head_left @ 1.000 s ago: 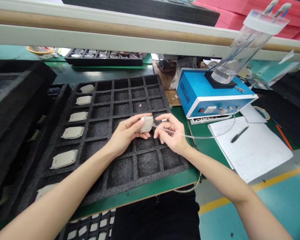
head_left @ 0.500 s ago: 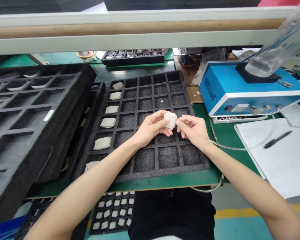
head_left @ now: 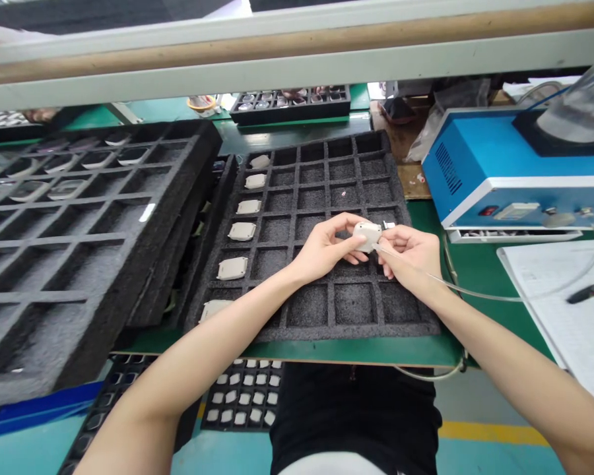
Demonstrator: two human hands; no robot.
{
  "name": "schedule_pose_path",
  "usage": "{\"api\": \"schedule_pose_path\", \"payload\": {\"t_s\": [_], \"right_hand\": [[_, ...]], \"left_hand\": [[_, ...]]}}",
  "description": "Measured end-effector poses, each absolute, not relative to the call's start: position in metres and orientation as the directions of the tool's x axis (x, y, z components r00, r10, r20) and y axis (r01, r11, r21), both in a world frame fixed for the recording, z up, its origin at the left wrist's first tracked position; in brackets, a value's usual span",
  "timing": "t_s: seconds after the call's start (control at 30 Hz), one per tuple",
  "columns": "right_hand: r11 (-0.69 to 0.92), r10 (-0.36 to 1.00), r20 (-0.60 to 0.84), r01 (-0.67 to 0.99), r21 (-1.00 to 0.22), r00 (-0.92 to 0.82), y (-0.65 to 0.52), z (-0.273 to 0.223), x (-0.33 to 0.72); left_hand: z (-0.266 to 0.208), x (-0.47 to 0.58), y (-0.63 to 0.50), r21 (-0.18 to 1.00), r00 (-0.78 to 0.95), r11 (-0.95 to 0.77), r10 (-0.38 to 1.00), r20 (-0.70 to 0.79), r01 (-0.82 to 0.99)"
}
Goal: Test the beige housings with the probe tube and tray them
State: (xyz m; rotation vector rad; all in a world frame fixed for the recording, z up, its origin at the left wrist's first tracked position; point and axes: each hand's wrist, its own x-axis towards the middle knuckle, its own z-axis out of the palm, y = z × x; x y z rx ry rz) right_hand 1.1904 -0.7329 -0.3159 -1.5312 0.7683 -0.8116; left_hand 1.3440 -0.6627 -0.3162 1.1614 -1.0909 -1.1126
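My left hand (head_left: pixel 327 249) is closed on a small beige watch-like casing (head_left: pixel 367 236), held between thumb and fingers above the dark foam tray (head_left: pixel 331 331). Close against the casing's right side is my right hand (head_left: pixel 412 256), its fingers pinched round the end of a thin clear tube (head_left: pixel 480 295). The tube's tip is too small to make out. A small white piece (head_left: pixel 389 225) shows just behind the right fingers. In the tray's left column lie several similar beige casings, one of them a casing (head_left: pixel 232 268) near the front.
Stacked foam trays (head_left: pixel 143 264) stand at the left. To the right is a blue machine (head_left: pixel 519 165) with a clear cylinder (head_left: pixel 577 115) on top; papers (head_left: pixel 549 270) and a black pen (head_left: pixel 589 291) lie before it. Another person's hand (head_left: pixel 294 94) is over a far tray (head_left: pixel 297 112).
The view has swung left, so the bench appears further right. Both hands stay over the tray with the casing between them, and the casing has tilted slightly.
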Motion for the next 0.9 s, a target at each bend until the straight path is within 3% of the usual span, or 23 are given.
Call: {"api": "schedule_pose_path", "payload": {"t_s": [0.23, 0.33, 0.47, 0.6, 0.73, 0.83, 0.9], "right_hand": [[-0.116, -0.912, 0.080, -0.066, -0.991, 0.402, -0.732, -0.316, 1.193], [-0.062, -0.930, 0.050, -0.021, -0.998, 0.365, -0.735, -0.316, 1.194], [-0.026, -0.910, 0.019, -0.011, -1.000, 0.414, -0.736, -0.315, 1.194], [-0.017, -0.894, 0.006, -0.022, -1.000, 0.449, -0.736, -0.315, 1.193], [-0.020, -0.885, 0.003, -0.031, -0.999, 0.465, -0.736, -0.316, 1.193], [-0.036, -0.872, 0.009, -0.045, -0.998, 0.489, -0.735, -0.316, 1.193], [-0.045, -0.865, 0.013, -0.051, -0.998, 0.502, -0.735, -0.317, 1.193]], "left_hand": [[-0.314, 1.337, -0.663, 0.995, 0.246, 0.090, -0.966, 0.078, 0.036], [-0.309, 1.354, -0.666, 0.994, 0.402, 0.110, -0.910, 0.105, -0.010], [-0.309, 1.382, -0.671, 0.950, 0.613, -0.063, -0.777, 0.145, -0.305], [-0.294, 1.391, -0.662, 0.616, 0.612, -0.376, -0.758, 0.226, -0.692], [-0.261, 1.406, -0.630, 0.349, 0.650, -0.560, -0.718, 0.248, -0.752], [-0.253, 1.435, -0.604, 0.176, 0.643, -0.622, -0.758, 0.110, -0.763], [-0.259, 1.455, -0.594, 0.141, 0.586, -0.580, -0.810, 0.001, -0.802]]}}
